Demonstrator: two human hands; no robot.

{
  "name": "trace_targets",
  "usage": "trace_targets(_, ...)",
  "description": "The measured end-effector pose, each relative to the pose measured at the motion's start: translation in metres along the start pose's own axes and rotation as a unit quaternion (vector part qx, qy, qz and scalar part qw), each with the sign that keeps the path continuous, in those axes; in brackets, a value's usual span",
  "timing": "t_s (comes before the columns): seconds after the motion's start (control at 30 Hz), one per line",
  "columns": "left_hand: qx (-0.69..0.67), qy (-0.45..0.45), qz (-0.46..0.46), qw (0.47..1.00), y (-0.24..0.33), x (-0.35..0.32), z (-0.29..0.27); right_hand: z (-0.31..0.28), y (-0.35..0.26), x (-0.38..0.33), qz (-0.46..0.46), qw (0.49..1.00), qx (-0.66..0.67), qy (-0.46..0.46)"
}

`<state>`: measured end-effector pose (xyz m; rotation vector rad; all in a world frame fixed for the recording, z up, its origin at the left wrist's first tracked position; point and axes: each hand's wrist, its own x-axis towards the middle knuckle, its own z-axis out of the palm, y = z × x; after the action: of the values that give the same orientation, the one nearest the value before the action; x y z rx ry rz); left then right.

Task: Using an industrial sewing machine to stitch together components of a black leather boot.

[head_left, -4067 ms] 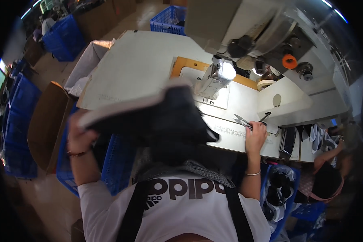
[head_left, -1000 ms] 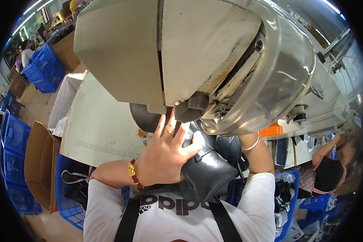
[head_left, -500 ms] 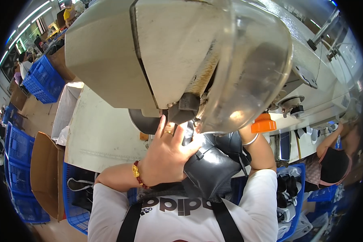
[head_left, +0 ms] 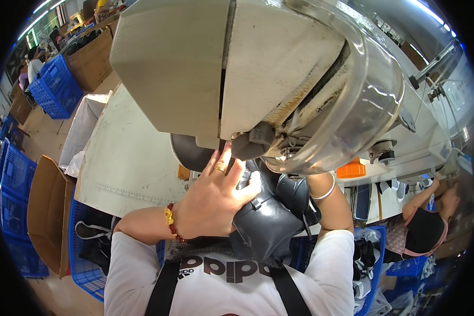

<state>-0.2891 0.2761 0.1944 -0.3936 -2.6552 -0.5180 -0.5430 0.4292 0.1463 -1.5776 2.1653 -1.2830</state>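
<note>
A glossy black leather shoe upper [head_left: 266,224] lies under the head of a large beige sewing machine [head_left: 168,68], its lower part hanging toward my chest. My left hand [head_left: 216,195], wearing a ring and a red bead bracelet with a gold charm, grips the upper's left side. Its index and middle fingertips reach close to the dark presser area [head_left: 253,142], and the thumb rests on the leather. My right hand is hidden behind the upper and the clear plastic guard [head_left: 353,116]; only the forearm with a white bangle [head_left: 327,188] shows.
The pale worktable [head_left: 121,152] carries a printed ruler strip. An orange part [head_left: 351,168] sits at the right, near a phone-like dark slab [head_left: 362,203]. Blue crates [head_left: 84,268] and an open cardboard box [head_left: 47,216] flank me. Another person's arm [head_left: 421,200] shows far right.
The whole view has shifted, with the machine head now further right and the floor items further left. Both hands stay at the shoe upper, with little visible movement against it.
</note>
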Motion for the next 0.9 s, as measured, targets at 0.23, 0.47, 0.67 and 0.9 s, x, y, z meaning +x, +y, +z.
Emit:
trace_targets(0.23,0.041,0.042,-0.005,0.998,0.000,0.002,0.015,-0.006,0.001,0.003,-0.001,1.000,0.003,-0.008)
trace_targets(0.47,0.153,0.051,-0.068,0.985,0.014,0.000,0.033,-0.016,-0.007,0.000,-0.013,0.999,-0.010,-0.033)
trace_targets(0.67,0.127,0.116,-0.109,0.979,0.034,0.014,0.041,-0.031,-0.013,0.018,-0.044,0.995,-0.050,-0.070)
trace_targets(0.9,0.204,0.170,-0.115,0.957,0.044,0.022,0.046,-0.032,-0.009,0.032,-0.045,0.994,-0.053,-0.086)
